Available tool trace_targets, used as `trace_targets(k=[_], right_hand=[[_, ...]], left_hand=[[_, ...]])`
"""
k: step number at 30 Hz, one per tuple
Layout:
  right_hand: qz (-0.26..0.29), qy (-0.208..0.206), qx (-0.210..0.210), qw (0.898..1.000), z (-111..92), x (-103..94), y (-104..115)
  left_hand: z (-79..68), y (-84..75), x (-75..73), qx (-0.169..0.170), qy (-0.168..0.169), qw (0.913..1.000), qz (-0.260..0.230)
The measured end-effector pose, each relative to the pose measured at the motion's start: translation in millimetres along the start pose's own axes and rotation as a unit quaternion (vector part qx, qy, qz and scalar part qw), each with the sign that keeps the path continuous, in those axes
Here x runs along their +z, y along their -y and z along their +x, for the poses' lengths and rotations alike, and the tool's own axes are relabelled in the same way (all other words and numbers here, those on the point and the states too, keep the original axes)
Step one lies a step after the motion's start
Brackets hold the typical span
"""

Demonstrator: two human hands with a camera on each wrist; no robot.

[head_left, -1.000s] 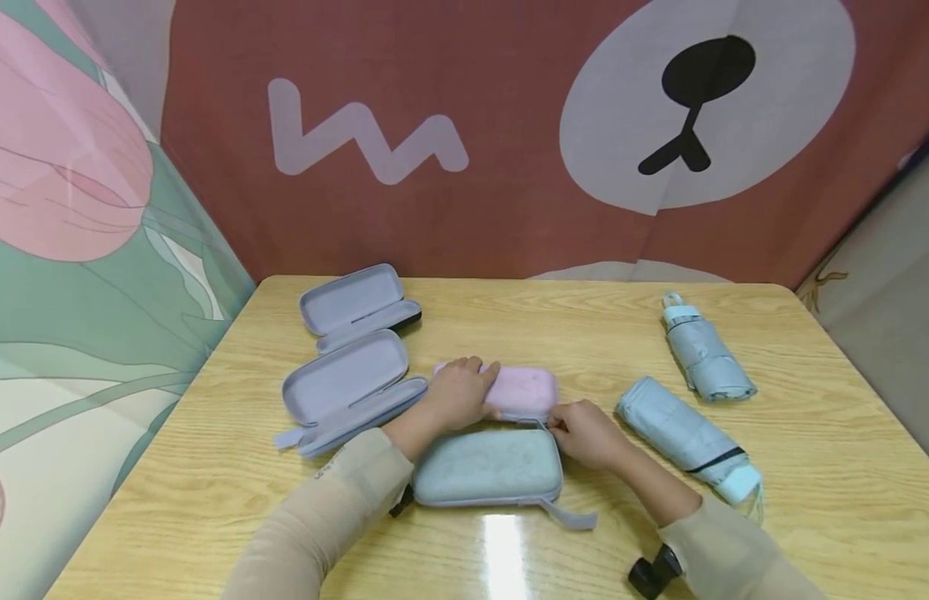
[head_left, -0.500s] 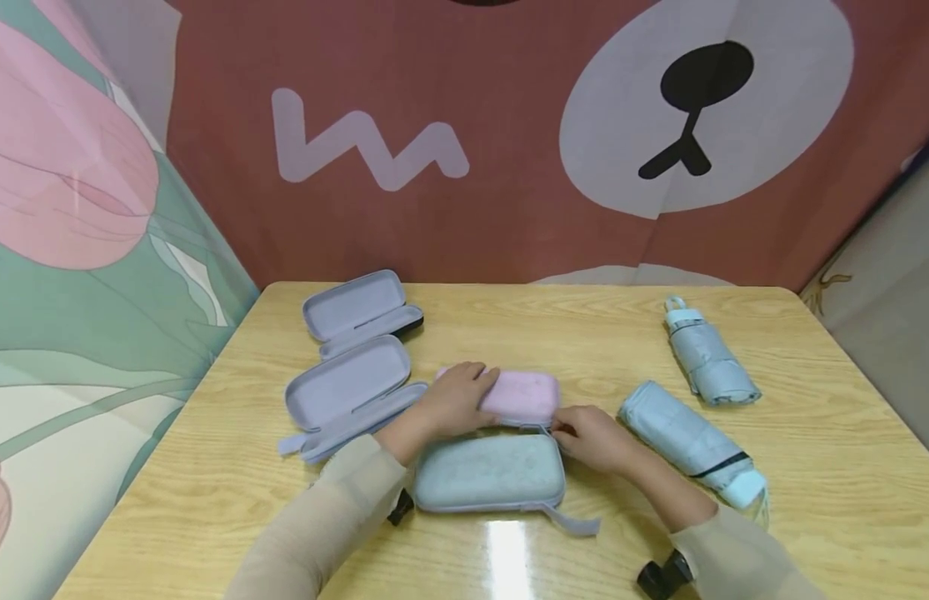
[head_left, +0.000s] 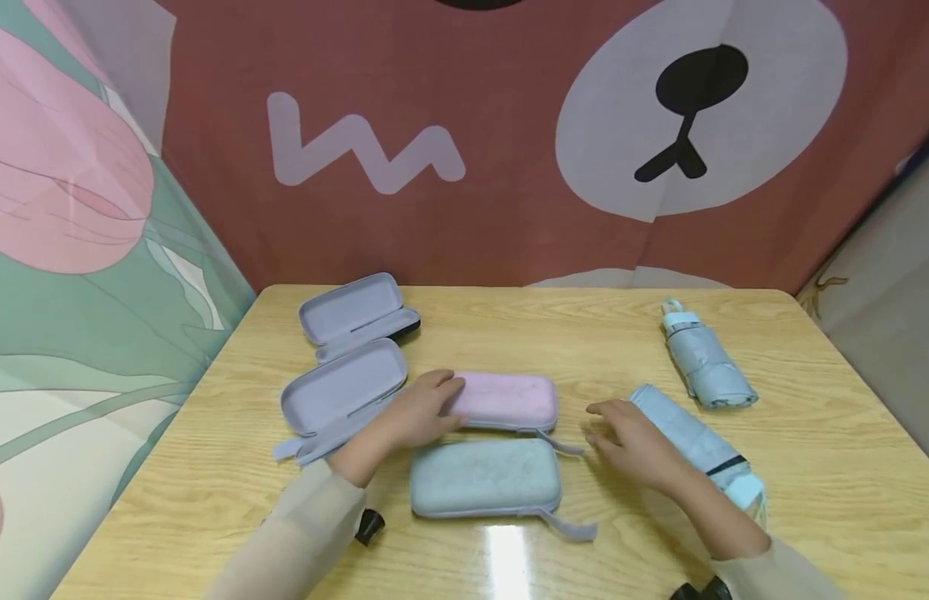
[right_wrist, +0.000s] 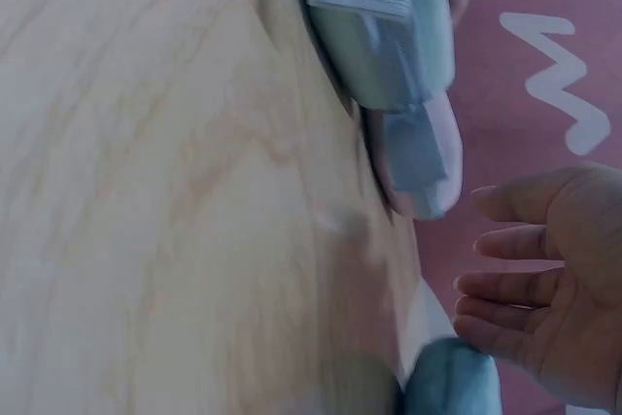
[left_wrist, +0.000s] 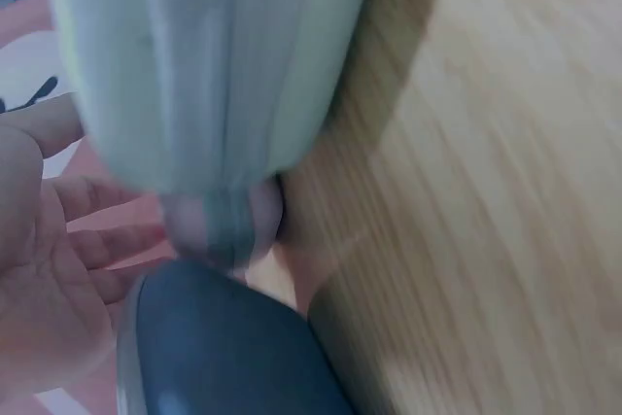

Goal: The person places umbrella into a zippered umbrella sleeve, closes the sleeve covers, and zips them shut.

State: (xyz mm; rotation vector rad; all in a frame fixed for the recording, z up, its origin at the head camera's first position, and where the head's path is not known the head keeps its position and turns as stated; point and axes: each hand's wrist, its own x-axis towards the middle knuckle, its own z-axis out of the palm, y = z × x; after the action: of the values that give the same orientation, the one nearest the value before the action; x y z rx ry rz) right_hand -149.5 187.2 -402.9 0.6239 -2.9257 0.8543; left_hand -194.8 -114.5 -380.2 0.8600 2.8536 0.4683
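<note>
A closed pink zip case [head_left: 509, 402] lies mid-table, its grey strap reaching out to the right. Just in front of it is a closed pale green zip case [head_left: 485, 479], also with a grey strap. My left hand [head_left: 419, 412] is at the pink case's left end, fingertips overlapping that end in the head view. Its fingers look loosely extended in the left wrist view. Right of the cases, my right hand [head_left: 636, 442] hovers beside a folded light blue umbrella [head_left: 689, 437]. In the right wrist view that hand [right_wrist: 544, 289] shows relaxed, spread fingers holding nothing.
Two open greyish-lilac cases stand at the left, a nearer one [head_left: 344, 387] partly behind my left forearm and a farther one [head_left: 355, 308]. Another folded blue umbrella [head_left: 707, 362] lies at the back right. A patterned curtain [head_left: 494, 225] hangs behind the table.
My right hand has let go of the pink case's zip strap and moved right. My left hand has slid left, from the top of the pink case to its end.
</note>
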Motion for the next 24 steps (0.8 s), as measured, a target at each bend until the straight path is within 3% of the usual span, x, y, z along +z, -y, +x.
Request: trace_targets(k=[6,12,24], right_hand=[[0.006,-0.024,0.031,0.999,-12.9,-16.7,-2.7],[-0.018,-0.043,0.024,0.999,-25.5,-20.9,-14.4],[-0.03,-0.015,0.063,0.997,-39.4,-35.6,-35.6]], left_hand=[[-19.5,10.0,-9.6,-0.013,-0.027,0.9992,-0.027],[-35.3,21.7,-19.3,-0.047,-0.037,0.9969,-0.05],[-59.3,46.3,-19.6,-0.095,-0.069,0.9901,-0.077]])
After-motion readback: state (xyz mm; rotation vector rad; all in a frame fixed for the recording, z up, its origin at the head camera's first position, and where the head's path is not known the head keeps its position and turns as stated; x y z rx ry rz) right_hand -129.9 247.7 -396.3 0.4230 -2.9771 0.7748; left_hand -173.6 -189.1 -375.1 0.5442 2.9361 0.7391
